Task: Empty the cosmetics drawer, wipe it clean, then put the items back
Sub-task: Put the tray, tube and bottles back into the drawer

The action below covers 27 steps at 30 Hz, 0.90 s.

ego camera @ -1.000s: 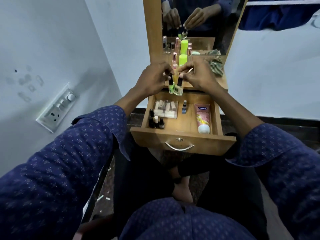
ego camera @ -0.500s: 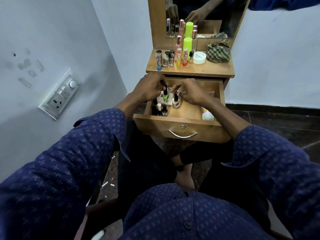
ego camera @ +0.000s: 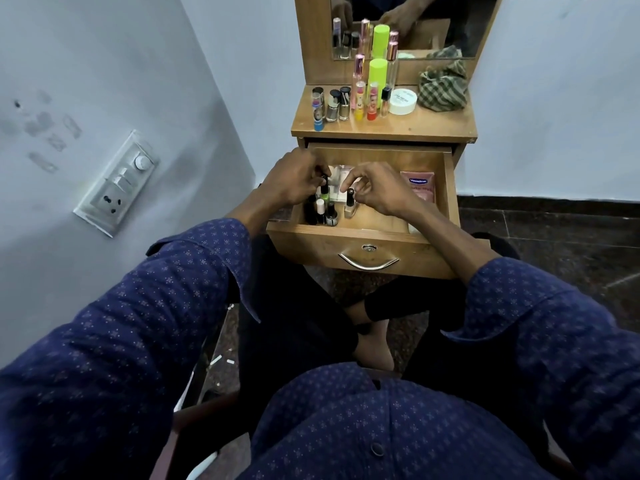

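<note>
The wooden drawer [ego camera: 311, 242] stands pulled open under the dressing table. My left hand [ego camera: 292, 183] is inside its left side, pinching the black cap of a green nail polish bottle [ego camera: 324, 195]. My right hand [ego camera: 379, 190] pinches the cap of a pale clear nail polish bottle [ego camera: 349, 206], which stands on the drawer floor. Several small nail polish bottles [ego camera: 323, 213] cluster at the front left corner, just below the green one. A clear plastic pack [ego camera: 338, 180] lies at the back, and a pink Vaseline tube [ego camera: 419, 187] lies on the right, partly hidden by my right forearm.
On the table top [ego camera: 433, 128] stand several small bottles [ego camera: 334, 105], a tall green-capped bottle [ego camera: 377, 74], a white jar [ego camera: 402, 101] and a checked cloth [ego camera: 443, 88], below a mirror [ego camera: 426, 26]. A switch panel [ego camera: 117, 181] is on the left wall. My crossed legs sit under the drawer.
Both hands came down from the table top into the drawer, each carrying a nail polish bottle. The clear bottle now stands on the drawer floor.
</note>
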Motion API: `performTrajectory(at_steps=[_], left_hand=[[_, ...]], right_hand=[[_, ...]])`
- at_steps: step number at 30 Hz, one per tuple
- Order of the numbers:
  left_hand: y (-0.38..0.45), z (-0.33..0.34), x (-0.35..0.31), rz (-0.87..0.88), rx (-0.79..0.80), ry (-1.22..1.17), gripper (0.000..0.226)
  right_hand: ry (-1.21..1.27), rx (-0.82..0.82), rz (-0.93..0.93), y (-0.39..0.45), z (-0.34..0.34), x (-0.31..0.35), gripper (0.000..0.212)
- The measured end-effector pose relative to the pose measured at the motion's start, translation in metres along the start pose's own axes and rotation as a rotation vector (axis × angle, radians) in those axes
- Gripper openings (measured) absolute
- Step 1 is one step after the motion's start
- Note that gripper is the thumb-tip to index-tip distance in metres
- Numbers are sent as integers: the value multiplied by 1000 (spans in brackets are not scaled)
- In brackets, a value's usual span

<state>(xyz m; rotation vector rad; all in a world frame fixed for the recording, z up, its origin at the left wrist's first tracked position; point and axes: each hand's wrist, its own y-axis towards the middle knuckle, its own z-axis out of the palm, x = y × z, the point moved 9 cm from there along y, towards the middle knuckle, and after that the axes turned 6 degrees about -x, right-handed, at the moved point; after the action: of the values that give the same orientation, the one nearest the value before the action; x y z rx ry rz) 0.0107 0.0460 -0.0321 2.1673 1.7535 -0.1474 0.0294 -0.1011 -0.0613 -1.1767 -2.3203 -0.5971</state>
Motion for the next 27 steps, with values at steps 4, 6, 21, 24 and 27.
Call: performTrajectory(at_steps=[4,6,21,24,27], left_hand=[[3,0,-6,43,-9,12,20],[4,1,-7,53,-6,17,21],[-5,7,2,30,39,57,23],[-5,13,5,23,44,73,22],[-5,15,4,36,36,84,21]], right_hand=[[-10,10,8,-2,1,-2,27],[-14,9,21,-2,5,-4,29],[-20,-151,165,14,27,-8,21],[26,-179,182,20,34,-6,18],[69,-199,211,23,40,-6,17]])
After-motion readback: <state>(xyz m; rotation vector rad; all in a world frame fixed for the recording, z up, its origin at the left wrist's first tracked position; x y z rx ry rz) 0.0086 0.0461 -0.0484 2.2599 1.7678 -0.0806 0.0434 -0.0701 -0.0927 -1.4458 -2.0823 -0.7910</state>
